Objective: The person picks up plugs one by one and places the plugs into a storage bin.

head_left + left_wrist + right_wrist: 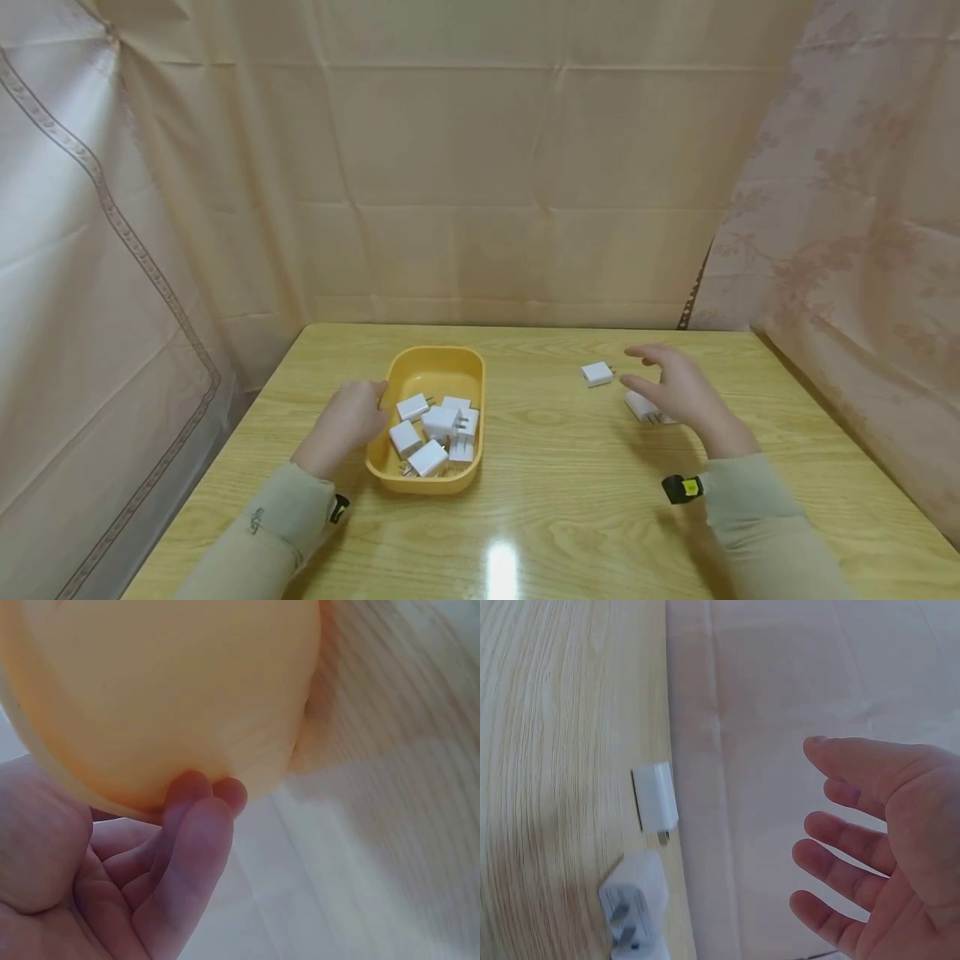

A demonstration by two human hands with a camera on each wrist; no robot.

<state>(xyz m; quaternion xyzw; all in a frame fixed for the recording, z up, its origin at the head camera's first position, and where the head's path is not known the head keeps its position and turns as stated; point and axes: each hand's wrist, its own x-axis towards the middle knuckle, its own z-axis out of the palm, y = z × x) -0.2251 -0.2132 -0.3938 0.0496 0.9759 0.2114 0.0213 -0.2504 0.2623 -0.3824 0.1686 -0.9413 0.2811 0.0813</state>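
A yellow plastic basket (437, 358) stands on the left part of the table, with several white charger plugs (429, 459) heaped in its near half. At its left side my left hand (351, 417) grips the rim; the left wrist view shows curled fingers (196, 851) against the basket's wall. My right hand (678, 392) hovers over the table's right side, fingers spread and holding nothing. Just left of its fingertips lies a white charger plug (597, 373). Another charger plug (641, 406) lies below the hand, partly hidden, with a further white plug (641, 951) touching it in the right wrist view.
The wood-grain table (555, 500) carries all of this. Beige curtain cloth (510, 167) hangs behind its far edge, and patterned cloth (862, 250) hangs at the right. A black wrist device (682, 489) sits at the right sleeve.
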